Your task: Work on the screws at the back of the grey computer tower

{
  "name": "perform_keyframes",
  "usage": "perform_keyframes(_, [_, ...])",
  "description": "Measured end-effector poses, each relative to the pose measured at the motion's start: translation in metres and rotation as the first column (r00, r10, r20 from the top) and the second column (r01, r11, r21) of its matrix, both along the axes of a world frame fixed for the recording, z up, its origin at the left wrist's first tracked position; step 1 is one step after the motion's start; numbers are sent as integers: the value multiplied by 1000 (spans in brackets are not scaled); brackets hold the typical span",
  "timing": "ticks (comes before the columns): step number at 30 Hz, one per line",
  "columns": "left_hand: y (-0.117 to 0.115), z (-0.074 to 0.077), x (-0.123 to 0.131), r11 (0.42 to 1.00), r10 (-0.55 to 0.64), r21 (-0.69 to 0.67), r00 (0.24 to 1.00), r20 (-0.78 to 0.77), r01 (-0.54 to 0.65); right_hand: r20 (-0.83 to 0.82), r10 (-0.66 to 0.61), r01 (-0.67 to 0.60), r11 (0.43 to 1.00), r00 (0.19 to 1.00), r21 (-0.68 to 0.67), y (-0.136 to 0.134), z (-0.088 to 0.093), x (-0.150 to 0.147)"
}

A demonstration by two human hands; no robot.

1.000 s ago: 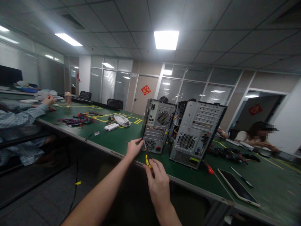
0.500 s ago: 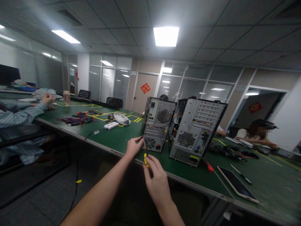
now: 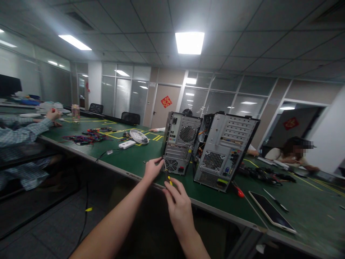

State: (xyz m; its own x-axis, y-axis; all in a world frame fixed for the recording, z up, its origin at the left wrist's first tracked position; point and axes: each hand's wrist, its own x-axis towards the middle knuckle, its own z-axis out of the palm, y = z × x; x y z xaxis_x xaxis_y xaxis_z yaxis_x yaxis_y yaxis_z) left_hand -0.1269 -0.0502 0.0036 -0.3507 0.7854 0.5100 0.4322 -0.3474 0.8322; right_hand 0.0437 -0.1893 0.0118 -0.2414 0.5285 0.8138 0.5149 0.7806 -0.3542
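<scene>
My right hand (image 3: 178,205) is closed around the yellow and black handle of a screwdriver (image 3: 168,177). Its tip points up at the lower left corner of the rear panel of a grey computer case (image 3: 181,143). My left hand (image 3: 152,168) rests against that same corner, fingers pinched near the screwdriver shaft. A second computer case (image 3: 225,151) stands upright just to the right, its rear panel facing me.
Both cases stand on a long green table (image 3: 134,160). A red-handled screwdriver (image 3: 238,191), a tablet (image 3: 271,216) and a dark tool lie at the right. A small white fan (image 3: 139,136), a white box and coloured cables lie further left. Other people sit at the far left and far right.
My right hand has shifted slightly up and closer to the case corner with the screwdriver. The left hand stays at the corner. The view has drifted a little.
</scene>
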Motion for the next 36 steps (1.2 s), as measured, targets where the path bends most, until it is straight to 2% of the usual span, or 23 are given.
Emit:
perform_keyframes(6, [4, -3, -1, 1000, 3, 2, 1000, -14, -3, 8, 39, -38, 995, 999, -93, -1, 1, 2])
perform_keyframes(15, [4, -4, -1, 1000, 13, 6, 1000, -9, -13, -99, 32, -39, 997, 995, -67, 2, 1, -1])
perform_keyframes(22, [5, -3, -1, 1000, 15, 4, 1000, -11, -15, -41, 62, -64, 996, 997, -55, 1, 9, 2])
perform_keyframes(28, [9, -6, -2, 998, -55, 5, 998, 4, 55, -56, 84, -92, 985, 995, -144, 3, 8, 4])
perform_keyframes(33, [13, -7, -3, 997, -77, -12, 997, -24, 77, -136, 75, -95, 985, 988, -147, 7, 6, 1])
perform_keyframes(36, [15, -9, -3, 993, -115, -19, 993, -19, 114, -137, 67, -81, 992, 988, -101, 7, 8, 0])
